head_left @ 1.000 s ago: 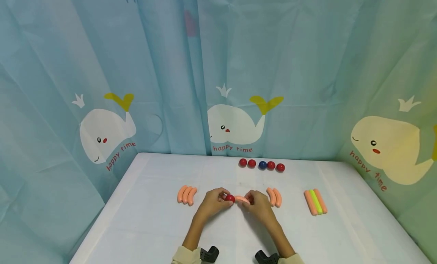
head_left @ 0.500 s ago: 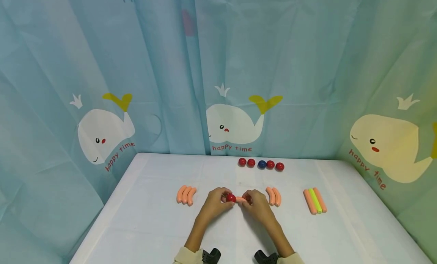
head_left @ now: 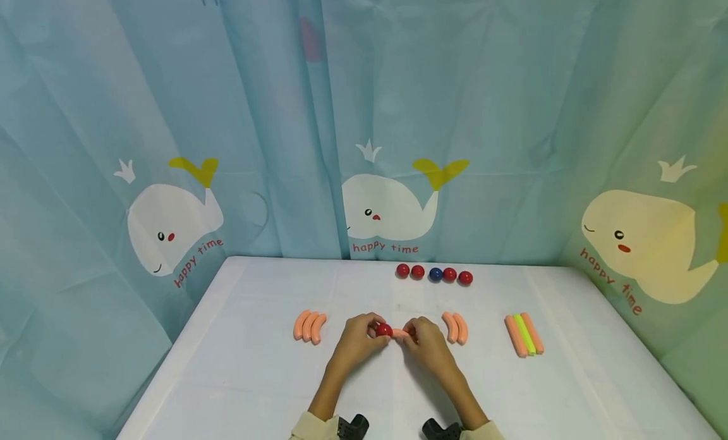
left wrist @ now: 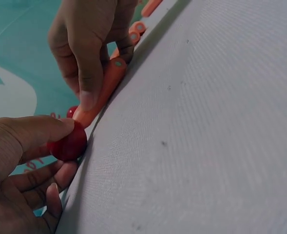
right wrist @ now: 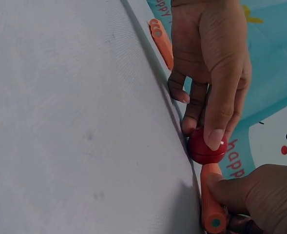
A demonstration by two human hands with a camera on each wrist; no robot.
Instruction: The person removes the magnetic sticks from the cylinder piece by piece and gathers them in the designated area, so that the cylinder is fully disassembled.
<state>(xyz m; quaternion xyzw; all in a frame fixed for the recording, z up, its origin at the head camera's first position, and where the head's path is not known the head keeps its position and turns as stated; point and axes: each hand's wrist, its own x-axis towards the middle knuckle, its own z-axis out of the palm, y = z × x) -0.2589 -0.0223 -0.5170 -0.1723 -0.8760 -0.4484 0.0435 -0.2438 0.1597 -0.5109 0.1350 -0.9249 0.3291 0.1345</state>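
Near the middle of the white table, my left hand (head_left: 359, 339) pinches a glossy red ball (head_left: 384, 330) between thumb and fingers. My right hand (head_left: 428, 342) pinches a curved orange stick (head_left: 400, 333), which has a small hole in its end in both wrist views. One end of this orange stick (right wrist: 212, 200) meets the red ball (right wrist: 206, 148) in the right wrist view. In the left wrist view the ball (left wrist: 69, 142) sits low by the white cloth, with the left thumb on top of it. The right fingers partly hide the stick.
Three curved orange sticks (head_left: 309, 327) lie left of my hands, two more curved sticks (head_left: 455, 328) to the right. Farther right lie two straight orange sticks and a green stick (head_left: 525, 334). Several red balls and a blue ball (head_left: 435, 274) line the back edge, before a whale-print curtain (head_left: 392, 206).
The visible part of the orange stick looks shorter as my right hand has come slightly nearer the red ball. Both hands keep their grip. The head view has shifted a little.
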